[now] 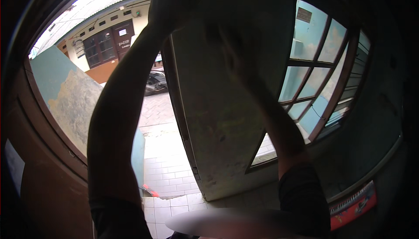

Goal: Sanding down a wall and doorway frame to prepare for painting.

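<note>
Both my arms reach up in front of me toward a shaded wall section [209,129] between the doorway and the window. My left hand [168,16] is high beside the doorway's edge, so dark that its fingers do not show. Against the upper wall, my right hand [235,57] is raised with its fingers drawn together. A small dark shape [213,33] lies by those fingertips; its kind is lost in shadow. The wall's surface is stained and blotchy.
An open doorway at left leads onto white tiles [168,175] and a paved lane with a parked motorcycle [156,82]. A brown door [48,182] stands at far left. The framed window [310,64] is at right, with a red box [354,206] below. A blurred pale shape [231,222] crosses the lower edge.
</note>
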A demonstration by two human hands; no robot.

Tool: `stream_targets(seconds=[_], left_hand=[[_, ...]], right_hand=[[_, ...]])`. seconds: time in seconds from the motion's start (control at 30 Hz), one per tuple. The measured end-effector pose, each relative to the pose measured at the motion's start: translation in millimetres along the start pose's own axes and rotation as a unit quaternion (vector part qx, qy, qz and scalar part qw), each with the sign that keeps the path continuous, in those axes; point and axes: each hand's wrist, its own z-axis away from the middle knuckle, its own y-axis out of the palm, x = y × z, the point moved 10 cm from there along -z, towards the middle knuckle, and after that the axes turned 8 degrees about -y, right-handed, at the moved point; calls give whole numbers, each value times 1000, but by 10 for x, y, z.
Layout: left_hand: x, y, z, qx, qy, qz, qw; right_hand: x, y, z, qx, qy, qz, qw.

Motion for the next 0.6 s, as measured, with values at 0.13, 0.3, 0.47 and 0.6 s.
stream_targets(seconds=[0.13,0.3,0.47,0.6], left_hand=[[-48,-13,18,-77,-38,-5,996],[20,11,57,-82,-69,20,994],[106,-117,126,-76,-65,14,995],[14,-81,130,-105,-63,5,992]], right_hand=[[-309,-94,146,43,16,-11,999],[-1399,-114,-1735,-11,15,118,993],[-642,43,-391,44,125,-31,991],[-15,-273,716,24,28,-37,999]])
